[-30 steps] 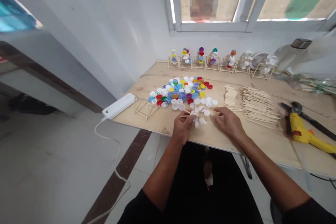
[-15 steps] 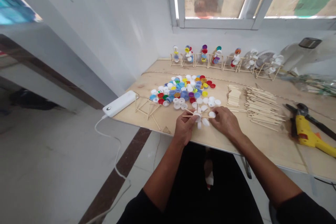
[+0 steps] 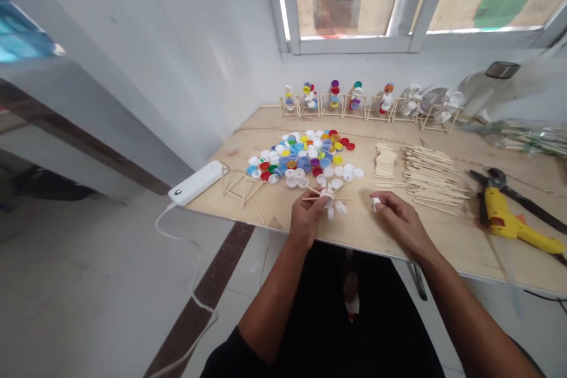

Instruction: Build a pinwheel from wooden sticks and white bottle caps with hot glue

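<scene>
My left hand [image 3: 307, 220] is closed on a small wheel of wooden sticks and white bottle caps [image 3: 330, 196], held above the table near its front edge. Bare stick ends poke out of the wheel to the left and right. To the right, apart from the wheel, my right hand [image 3: 401, 218] pinches a white bottle cap [image 3: 376, 202] between thumb and fingers. Just beyond the wheel lies a spread of loose coloured bottle caps [image 3: 302, 160]. An open stick frame [image 3: 241, 189] stands left of my left hand.
Wooden sticks [image 3: 432, 180] and a smaller stick pile [image 3: 384, 162] lie right of the caps. At the right are a yellow glue gun [image 3: 509, 221] and black-handled pliers [image 3: 498, 177]. Finished cap wheels on frames [image 3: 335, 97] line the back. A white power bank [image 3: 197, 182] sits at the left edge.
My right hand has moved right, away from the wheel, with a white cap that was at the wheel's right stick. That stick end is now bare. The view has shifted slightly.
</scene>
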`<state>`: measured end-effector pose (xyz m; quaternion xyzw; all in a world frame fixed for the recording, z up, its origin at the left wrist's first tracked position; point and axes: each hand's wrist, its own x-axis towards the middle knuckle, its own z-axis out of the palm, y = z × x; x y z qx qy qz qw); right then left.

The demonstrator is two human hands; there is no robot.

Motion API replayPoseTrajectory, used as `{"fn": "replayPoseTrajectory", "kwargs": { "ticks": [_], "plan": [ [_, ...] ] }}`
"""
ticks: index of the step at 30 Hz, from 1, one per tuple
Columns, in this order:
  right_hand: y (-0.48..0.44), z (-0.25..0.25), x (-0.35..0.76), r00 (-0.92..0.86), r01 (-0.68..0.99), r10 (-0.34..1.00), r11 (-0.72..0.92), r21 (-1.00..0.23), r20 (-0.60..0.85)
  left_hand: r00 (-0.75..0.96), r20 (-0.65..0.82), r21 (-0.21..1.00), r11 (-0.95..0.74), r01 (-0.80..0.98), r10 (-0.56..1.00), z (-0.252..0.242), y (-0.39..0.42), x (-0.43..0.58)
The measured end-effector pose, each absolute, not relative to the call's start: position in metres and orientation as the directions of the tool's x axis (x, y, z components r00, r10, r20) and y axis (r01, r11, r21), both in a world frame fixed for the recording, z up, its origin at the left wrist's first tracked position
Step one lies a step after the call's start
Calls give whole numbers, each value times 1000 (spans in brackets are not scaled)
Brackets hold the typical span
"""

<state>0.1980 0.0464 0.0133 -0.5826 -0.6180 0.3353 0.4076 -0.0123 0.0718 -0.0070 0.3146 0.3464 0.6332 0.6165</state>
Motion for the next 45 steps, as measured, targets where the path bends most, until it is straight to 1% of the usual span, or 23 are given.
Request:
{"fn": "replayPoseTrajectory", "kwargs": {
  "ticks": [6, 10, 14, 18, 23, 29, 33, 40, 45],
  "plan": [
    [41, 3, 208, 153, 248, 986, 33, -968, 73, 2, 18, 864, -15, -502, 1000, 1, 69, 5],
    [37, 0, 212, 195, 217, 977, 47, -975, 91, 51, 0, 890, 23, -456, 999, 0, 66, 15],
    [34, 0, 214, 208, 209, 975, 34, -977, 78, 48, 1, 892, 20, -451, 999, -7, 65, 15],
    [32, 1, 213, 263, 123, 964, 8, -992, 40, 50, 6, 882, 19, -472, 999, -11, 66, 12],
    [30, 5, 207, 346, 71, 936, 44, -996, 66, 71, 3, 898, 29, -438, 998, -10, 66, 12],
    [28, 13, 193, 334, 29, 939, 78, -997, 84, 75, 1, 907, 30, -419, 997, -11, 65, 12],
    [27, 17, 184, 313, 3, 948, 62, -998, 60, 90, 12, 908, 27, -419, 996, -11, 65, 12],
    [25, 20, 176, 243, 10, 969, 53, -999, 54, 94, 18, 915, 21, -403, 995, -9, 63, 11],
    [24, 18, 176, 220, -32, 975, 40, -999, 32, 103, 16, 920, 26, -392, 995, -9, 63, 11]
  ]
}}
